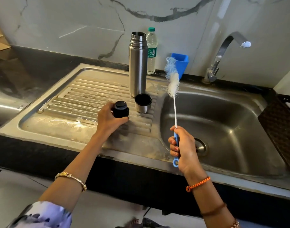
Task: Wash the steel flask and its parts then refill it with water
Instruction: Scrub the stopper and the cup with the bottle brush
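- Steel flask (pixel 137 71): brushed steel, tall and narrow, upright, uncapped, threaded neck showing. Stands at the back of the ribbed drainboard (pixel 85 102), left of the sink basin (pixel 223 122).
- Steel cup lid (pixel 143 102): mouth up, dark inside, on the drainboard just in front of the flask, close to it; can't tell if they touch.
- Black stopper (pixel 120 109): on the drainboard just left of the cup lid, left hand (pixel 108 120) closed around it from the near side.
- Right hand (pixel 182 148): fist around the blue handle of a bottle brush (pixel 173 78), held over the basin's left edge, wire stem up, white and blue bristles at the top.
- Drainboard is wet, puddles along the near ribs.
- Clear plastic water bottle (pixel 151 50), green cap, directly behind the flask against the marble wall.
- Blue holder (pixel 180 63) on the bench behind the brush head; tap (pixel 223 53) at the right rear, no water running.
- Dark woven basket (pixel 281 129) at the right edge.
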